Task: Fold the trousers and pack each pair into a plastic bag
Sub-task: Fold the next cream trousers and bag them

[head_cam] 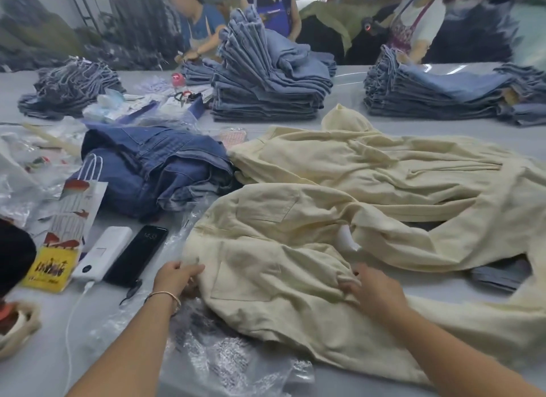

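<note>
A pair of cream trousers point(266, 249) lies crumpled in front of me on the grey table point(38, 373), its waist end nearest. My left hand point(177, 275) pinches the left edge of the waist. My right hand point(372, 287) grips a fold of the same fabric on the right. Clear plastic bags point(224, 358) lie spread under and in front of the trousers. More cream trousers point(384, 166) are piled behind, and a white label point(348, 238) shows between the folds.
Dark blue jeans point(153, 166) lie heaped at left centre. A black phone point(136, 254), a white power bank point(103, 252) with cable and a paper bag point(74, 216) sit at the left. Stacks of folded jeans point(266, 92) stand behind, with several people working across the table.
</note>
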Action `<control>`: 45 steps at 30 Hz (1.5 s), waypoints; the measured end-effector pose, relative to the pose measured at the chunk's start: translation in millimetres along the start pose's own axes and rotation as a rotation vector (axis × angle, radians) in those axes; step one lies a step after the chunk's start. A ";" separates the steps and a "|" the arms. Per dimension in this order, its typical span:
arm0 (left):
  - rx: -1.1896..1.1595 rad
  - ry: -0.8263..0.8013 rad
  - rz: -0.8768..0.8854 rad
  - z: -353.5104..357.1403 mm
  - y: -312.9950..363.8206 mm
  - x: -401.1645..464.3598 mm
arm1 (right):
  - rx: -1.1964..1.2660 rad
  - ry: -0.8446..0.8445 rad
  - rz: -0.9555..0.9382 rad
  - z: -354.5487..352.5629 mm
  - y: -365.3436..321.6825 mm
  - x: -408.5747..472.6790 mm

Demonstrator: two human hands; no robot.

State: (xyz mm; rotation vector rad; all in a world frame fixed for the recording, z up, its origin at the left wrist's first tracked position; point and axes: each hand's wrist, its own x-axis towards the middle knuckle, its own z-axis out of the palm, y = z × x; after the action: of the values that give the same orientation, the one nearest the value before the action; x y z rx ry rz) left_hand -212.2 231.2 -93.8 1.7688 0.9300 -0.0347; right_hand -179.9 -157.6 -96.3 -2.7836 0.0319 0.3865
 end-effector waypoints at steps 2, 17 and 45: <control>-0.037 -0.115 0.010 -3.6 10.2 -6.4 | 0.182 -0.025 0.002 -19.2 -1.5 6.1; -0.695 -0.523 0.036 -46.1 14.9 -48.5 | -0.032 0.543 -0.331 -30.3 -50.6 -32.7; 0.433 -0.225 -0.344 -106.8 -69.2 -84.1 | -0.263 0.000 -0.534 47.9 -64.1 -74.4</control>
State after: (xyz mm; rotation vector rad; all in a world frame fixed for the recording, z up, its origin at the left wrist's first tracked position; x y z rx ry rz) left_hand -354.8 278.3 -67.0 1.9209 1.1059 -0.6876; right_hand -259.8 -83.1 -99.4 -2.8891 -0.7963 0.2648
